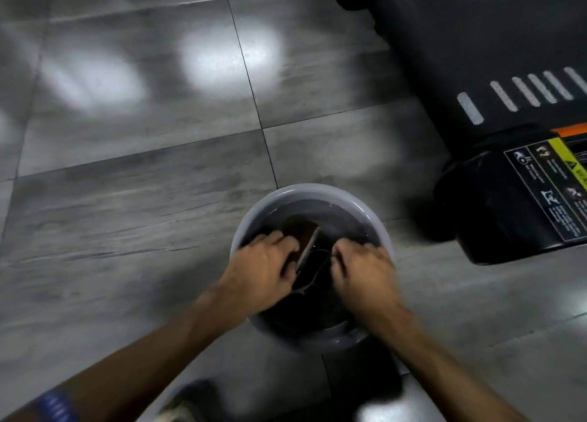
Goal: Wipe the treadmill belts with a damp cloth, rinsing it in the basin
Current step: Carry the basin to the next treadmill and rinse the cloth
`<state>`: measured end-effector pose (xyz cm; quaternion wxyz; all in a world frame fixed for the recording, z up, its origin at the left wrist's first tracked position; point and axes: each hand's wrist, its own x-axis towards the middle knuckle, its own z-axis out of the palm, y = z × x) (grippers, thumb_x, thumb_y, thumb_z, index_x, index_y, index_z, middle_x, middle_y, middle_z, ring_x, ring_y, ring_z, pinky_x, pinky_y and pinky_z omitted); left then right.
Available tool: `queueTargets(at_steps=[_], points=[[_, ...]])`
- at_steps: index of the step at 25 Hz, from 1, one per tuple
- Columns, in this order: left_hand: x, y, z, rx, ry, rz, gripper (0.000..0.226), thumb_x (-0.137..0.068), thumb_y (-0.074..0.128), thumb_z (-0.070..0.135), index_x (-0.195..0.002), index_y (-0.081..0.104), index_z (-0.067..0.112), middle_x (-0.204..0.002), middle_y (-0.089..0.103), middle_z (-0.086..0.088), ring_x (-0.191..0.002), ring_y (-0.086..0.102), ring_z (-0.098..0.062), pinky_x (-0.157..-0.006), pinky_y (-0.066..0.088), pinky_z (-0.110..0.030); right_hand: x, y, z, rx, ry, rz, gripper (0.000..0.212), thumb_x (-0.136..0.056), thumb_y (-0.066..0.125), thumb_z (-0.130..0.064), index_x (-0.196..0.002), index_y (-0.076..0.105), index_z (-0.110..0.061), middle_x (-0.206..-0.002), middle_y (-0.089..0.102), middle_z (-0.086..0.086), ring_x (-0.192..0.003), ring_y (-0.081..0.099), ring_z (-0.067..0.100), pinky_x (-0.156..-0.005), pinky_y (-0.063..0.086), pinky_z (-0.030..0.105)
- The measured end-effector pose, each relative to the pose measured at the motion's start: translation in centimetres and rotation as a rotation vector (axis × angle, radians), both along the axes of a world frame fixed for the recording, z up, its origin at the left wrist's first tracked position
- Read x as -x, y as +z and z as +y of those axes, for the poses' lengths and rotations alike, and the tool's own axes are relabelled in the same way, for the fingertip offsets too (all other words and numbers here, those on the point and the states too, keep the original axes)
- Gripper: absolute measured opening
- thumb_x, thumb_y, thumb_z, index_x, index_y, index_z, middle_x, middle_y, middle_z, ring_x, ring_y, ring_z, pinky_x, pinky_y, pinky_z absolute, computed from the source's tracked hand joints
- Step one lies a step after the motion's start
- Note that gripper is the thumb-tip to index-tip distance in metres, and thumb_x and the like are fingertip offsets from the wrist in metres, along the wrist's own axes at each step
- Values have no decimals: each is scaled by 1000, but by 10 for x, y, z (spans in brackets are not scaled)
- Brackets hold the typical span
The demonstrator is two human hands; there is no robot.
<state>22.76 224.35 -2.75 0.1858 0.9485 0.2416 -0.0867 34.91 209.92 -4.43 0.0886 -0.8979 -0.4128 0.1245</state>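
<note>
My left hand and right hand both squeeze the brown cloth (all wet) in the white basin.

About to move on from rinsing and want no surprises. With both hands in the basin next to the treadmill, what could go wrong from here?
1. The basin holds water on smooth tile; splashes or a dripping cloth could leave a slippery floor.
2. The left hand and right hand work the cloth near the rim; a hard tug might tip the basin.
3. The treadmill stands close, so spilled water could reach its base.
</note>
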Motion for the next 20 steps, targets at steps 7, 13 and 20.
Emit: queueTargets(at_steps=[7,13,20], points=[[-16,-45,8,211,103,216,46,-82,57,25,-127,48,21,-120,64,-9,-110,61,-32,-93,50,-39,4,-32,34,119,-225,495,51,-88,64,-36,-129,47,-12,-125,60,12,-119,56,31,-98,44,34],[-26,-39,9,780,785,-110,29,-85,46,2,-104,65,15,-86,71,-3,-80,65,-23,-68,57,-34,10,-27,41,-153,-631,1020,11,-81,67,-5,-85,65,-15,-87,70,7,-76,65,19,-72,54,28],[-29,-28,8,1538,971,-134,54,-90,46,66,-104,73,21,-89,74,-3,-70,69,-18,-53,51,-26,24,64,35,-426,-352,790,24,-89,62,-43,-83,63,-20,-77,68,-8,-70,62,-2,-66,50,17]])
